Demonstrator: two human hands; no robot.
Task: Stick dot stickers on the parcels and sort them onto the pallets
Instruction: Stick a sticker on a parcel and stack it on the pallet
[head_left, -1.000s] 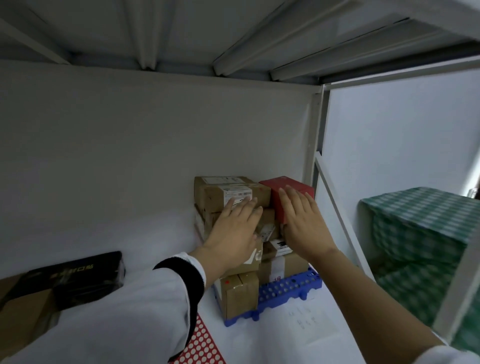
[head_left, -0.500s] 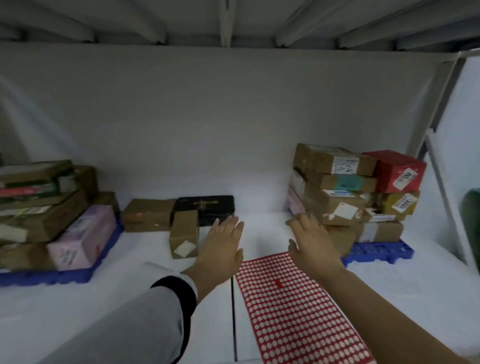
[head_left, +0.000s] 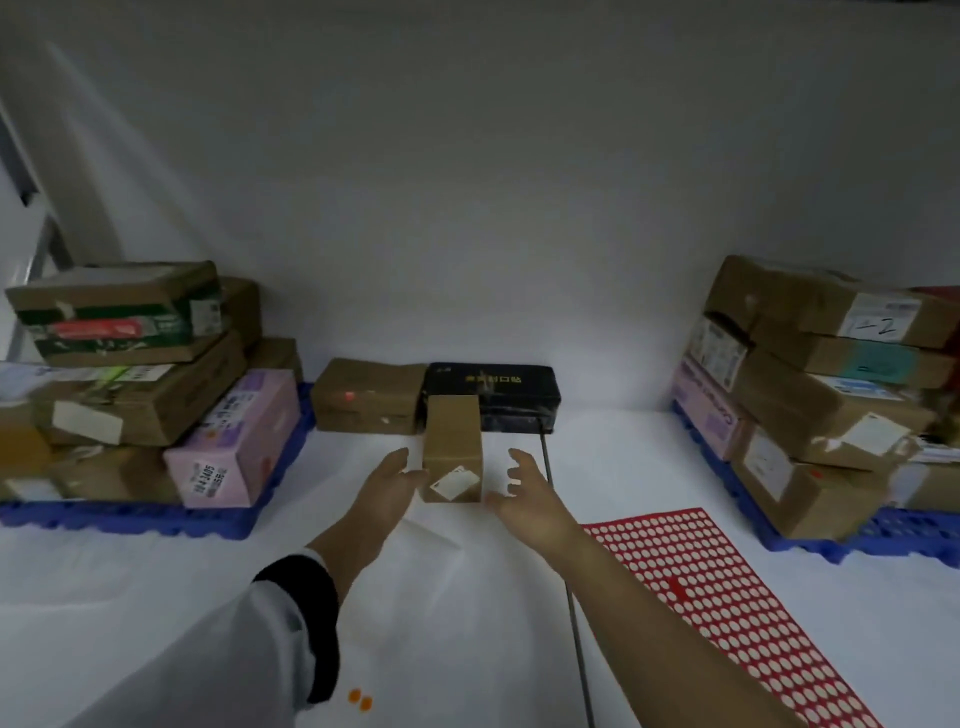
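A small brown cardboard parcel (head_left: 453, 447) with a white label on its near end lies in the middle of the white table. My left hand (head_left: 388, 483) is at its left side, fingers loosely spread, the thumb close to the near corner. Just right of the parcel, my right hand (head_left: 524, 491) hovers with its fingers apart and does not touch it. Behind the parcel sit a brown parcel (head_left: 366, 397) and a black box (head_left: 493, 395). The red dot sticker sheet (head_left: 727, 597) lies at the right front.
A blue pallet (head_left: 130, 517) on the left carries stacked parcels, among them a pink box (head_left: 234, 441). A second blue pallet (head_left: 872, 538) on the right holds another stack of brown parcels. Two orange dots (head_left: 360, 699) lie near my left sleeve.
My view swung left from the right pallet to the table's middle. Both hands left the right stack, crossed over the sticker sheet and now flank the small brown parcel.
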